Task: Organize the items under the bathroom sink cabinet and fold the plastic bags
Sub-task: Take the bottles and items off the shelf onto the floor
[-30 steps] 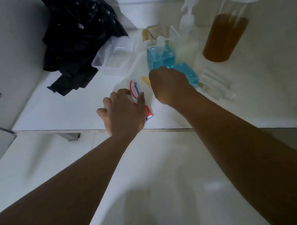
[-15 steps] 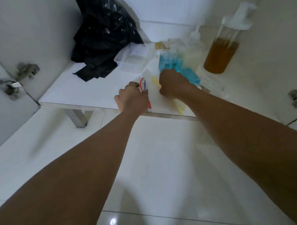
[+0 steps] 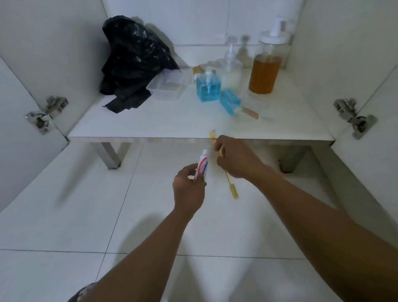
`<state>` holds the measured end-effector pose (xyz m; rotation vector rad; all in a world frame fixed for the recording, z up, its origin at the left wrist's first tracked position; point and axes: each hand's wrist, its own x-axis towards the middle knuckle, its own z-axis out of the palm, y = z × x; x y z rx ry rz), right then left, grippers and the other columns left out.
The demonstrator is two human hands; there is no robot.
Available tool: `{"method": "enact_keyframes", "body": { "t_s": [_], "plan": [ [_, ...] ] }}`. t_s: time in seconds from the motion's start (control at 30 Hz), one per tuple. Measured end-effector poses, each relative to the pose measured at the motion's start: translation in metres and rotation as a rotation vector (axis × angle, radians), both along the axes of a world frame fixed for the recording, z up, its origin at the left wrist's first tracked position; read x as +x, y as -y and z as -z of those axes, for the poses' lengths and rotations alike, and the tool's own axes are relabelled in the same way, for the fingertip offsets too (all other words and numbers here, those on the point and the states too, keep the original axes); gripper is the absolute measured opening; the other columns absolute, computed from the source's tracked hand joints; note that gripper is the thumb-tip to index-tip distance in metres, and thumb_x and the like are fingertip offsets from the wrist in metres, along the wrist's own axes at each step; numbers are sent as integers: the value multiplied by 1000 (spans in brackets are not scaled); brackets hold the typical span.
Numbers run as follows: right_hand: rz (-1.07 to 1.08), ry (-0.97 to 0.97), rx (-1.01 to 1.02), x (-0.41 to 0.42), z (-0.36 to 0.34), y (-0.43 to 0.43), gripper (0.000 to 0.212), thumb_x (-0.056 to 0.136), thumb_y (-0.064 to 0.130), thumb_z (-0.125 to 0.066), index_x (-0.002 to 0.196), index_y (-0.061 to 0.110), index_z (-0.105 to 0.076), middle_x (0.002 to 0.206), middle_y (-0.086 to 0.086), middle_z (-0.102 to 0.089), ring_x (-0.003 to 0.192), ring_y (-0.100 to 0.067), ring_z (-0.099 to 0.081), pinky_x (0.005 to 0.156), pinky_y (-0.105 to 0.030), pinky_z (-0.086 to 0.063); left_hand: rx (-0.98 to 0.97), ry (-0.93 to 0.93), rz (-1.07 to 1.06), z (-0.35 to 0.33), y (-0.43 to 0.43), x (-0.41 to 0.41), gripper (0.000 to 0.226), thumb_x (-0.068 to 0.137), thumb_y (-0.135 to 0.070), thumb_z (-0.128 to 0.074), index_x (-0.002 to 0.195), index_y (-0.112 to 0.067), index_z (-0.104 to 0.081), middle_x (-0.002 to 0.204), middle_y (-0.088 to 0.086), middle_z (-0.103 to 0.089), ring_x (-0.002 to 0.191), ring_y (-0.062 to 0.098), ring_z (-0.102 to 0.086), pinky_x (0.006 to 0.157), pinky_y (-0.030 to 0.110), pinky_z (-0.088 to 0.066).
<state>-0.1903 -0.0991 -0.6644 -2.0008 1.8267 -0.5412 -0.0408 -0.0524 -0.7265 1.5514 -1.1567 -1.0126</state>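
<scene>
The toothpaste tube (image 3: pixel 202 166) was held in the left grip (image 3: pixel 189 189), fingers curled round its lower half, cap end pointed up and a bit to the right. It was well out of the cabinet, over the white floor tiles (image 3: pixel 60 201), just in front of the shelf edge.

The right grip (image 3: pixel 236 159) was closed around a yellow toothbrush (image 3: pixel 232 188), pinched near the middle. One end was stuck out below the hand and slanted down to the right; a yellow bit was seen above the fingers against the front edge of the cabinet shelf (image 3: pixel 136 128). Whether that was one brush or two couldn't be told. The two hands were close together but not touching.

Everything else was left on the shelf:
- a crumpled black plastic bag (image 3: pixel 134 62) heaped at the back left
- a clear plastic container (image 3: pixel 166 86) just beside it
- a square bottle of blue liquid (image 3: pixel 208 87) stood upright, with a second blue bottle (image 3: pixel 230 101) lying on its side just in front of it
- a clear pump bottle (image 3: pixel 231 70) behind those
- a tall dispenser of amber liquid (image 3: pixel 264 71) at the back right

A door hinge (image 3: pixel 46 113) was seen on the left wall and another hinge (image 3: pixel 354 117) on the right.
</scene>
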Motion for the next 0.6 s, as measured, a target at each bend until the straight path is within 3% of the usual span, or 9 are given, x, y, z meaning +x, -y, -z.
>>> {"method": "enact_keyframes", "body": {
  "t_s": [0.1, 0.2, 0.3, 0.43, 0.6],
  "plan": [
    [10, 6, 111, -15, 43, -30, 20, 84, 8, -56, 90, 27, -55, 104, -4, -59, 85, -18, -59, 68, -29, -47, 148, -25, 47, 30, -18, -8, 21, 94, -18, -63, 114, -18, -68, 102, -3, -69, 67, 10, -73, 59, 24, -54],
    [61, 29, 235, -31, 75, -49, 20, 88, 7, -54, 95, 24, -60, 112, -6, -58, 83, -17, -58, 67, -27, -46, 267, -74, 43, 52, -29, -14, 17, 91, -17, -62, 106, -21, -69, 97, -6, -71, 73, 12, -74, 66, 32, -56],
    [98, 148, 281, -34, 86, -51, 18, 90, 6, -54, 100, 18, -63, 108, -6, -59, 84, -21, -62, 70, -31, -53, 329, -72, 22, 64, -27, -10, 29, 87, -10, -59, 114, -18, -65, 90, -6, -74, 84, 17, -74, 79, 41, -58],
    [121, 252, 386, -20, 100, -49, 21, 85, 7, -63, 103, 17, -63, 102, -8, -59, 72, -22, -63, 66, -31, -57, 386, -65, 29, 77, -26, -2, 51, 89, -10, -64, 136, -22, -48, 104, -2, -74, 75, 21, -68, 70, 29, -55],
    [237, 583, 495, -12, 110, -41, 31, 86, -7, -58, 115, 2, -63, 82, -9, -60, 71, -24, -64, 77, -40, -60, 407, -131, -75, 90, -23, 13, 43, 90, -3, -58, 130, -20, -56, 100, 2, -73, 77, 26, -67, 82, 38, -57]
  ]
}}
